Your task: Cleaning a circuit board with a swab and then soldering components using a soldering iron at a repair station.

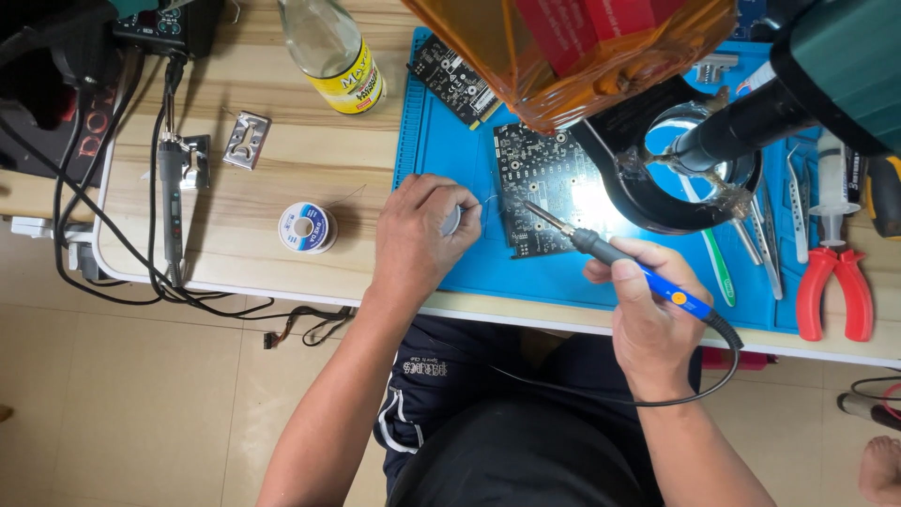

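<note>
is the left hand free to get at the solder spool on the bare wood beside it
Probably not yet: the left hand already grips something small and round, though the solder spool lies close with nothing between.

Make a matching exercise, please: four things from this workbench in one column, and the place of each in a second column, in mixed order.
Things:
1. soldering iron
2. solder spool
3. pliers
4. bottle

Places:
a. far edge of the wood desk, left of the blue mat
b. in the right hand, tip on the circuit board
c. right end of the mat, red handles toward the person
d. on the wood, just left of the left hand

Pairs: 1-b, 2-d, 3-c, 4-a
</note>
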